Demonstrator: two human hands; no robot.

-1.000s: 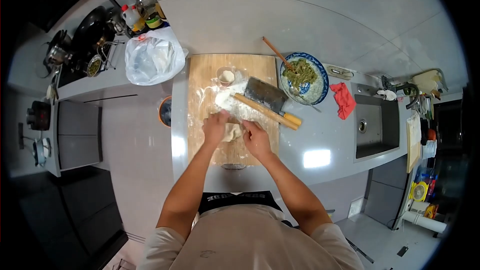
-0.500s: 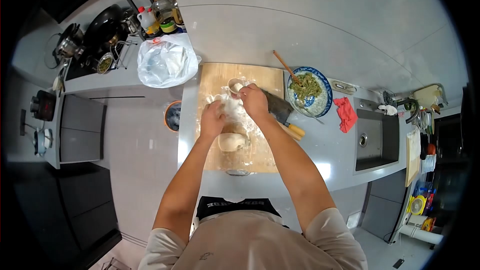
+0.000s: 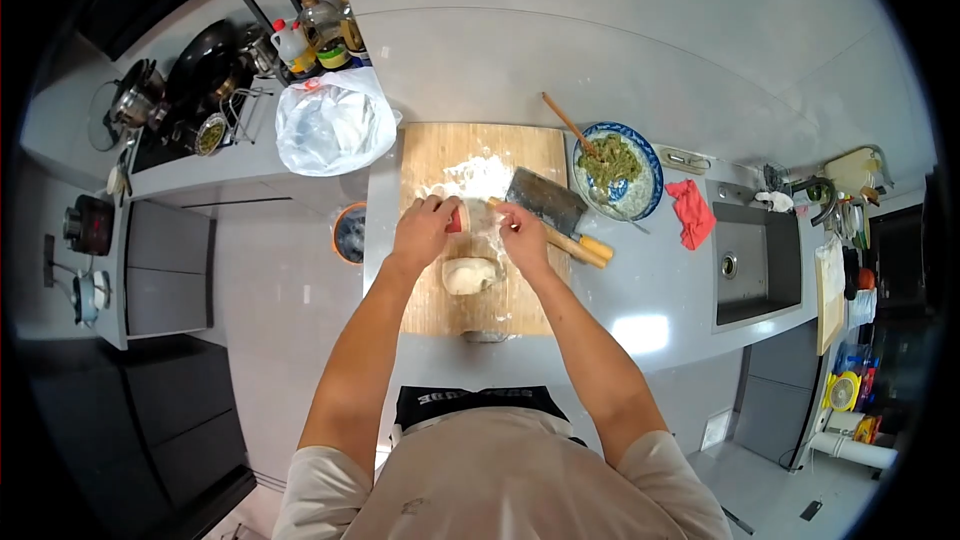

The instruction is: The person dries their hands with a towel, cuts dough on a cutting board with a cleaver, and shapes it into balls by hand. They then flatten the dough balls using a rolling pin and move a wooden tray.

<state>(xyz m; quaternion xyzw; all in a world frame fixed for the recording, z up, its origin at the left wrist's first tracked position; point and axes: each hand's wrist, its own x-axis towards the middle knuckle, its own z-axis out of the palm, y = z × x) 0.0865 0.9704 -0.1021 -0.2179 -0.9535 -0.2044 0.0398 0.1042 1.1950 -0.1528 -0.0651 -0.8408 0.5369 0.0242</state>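
My left hand [image 3: 424,232] grips a small cup [image 3: 458,219] with a reddish part showing, tipped on its side over the board. Close by on the right, my right hand [image 3: 522,239] has its fingers curled together; what they hold, if anything, is hidden. A wooden rolling pin [image 3: 575,246] runs beside or behind that hand. Nearer my body, a pale lump of dough [image 3: 469,276] lies on the wooden board [image 3: 425,147]. White flour [image 3: 481,176] is spread across the board's far middle. A cleaver [image 3: 545,202] rests at the board's right edge.
Right of the board stands a blue-rimmed bowl [image 3: 651,197] of green filling with a wooden-handled utensil in it. A red cloth [image 3: 691,219] lies beside the sink [image 3: 760,315]. A white plastic bag [image 3: 333,125] sits at the back left, near bottles and a stove.
The small cup has passed from my right hand to my left and come nearer my body. Both hands moved back from the flour, which is now more exposed.
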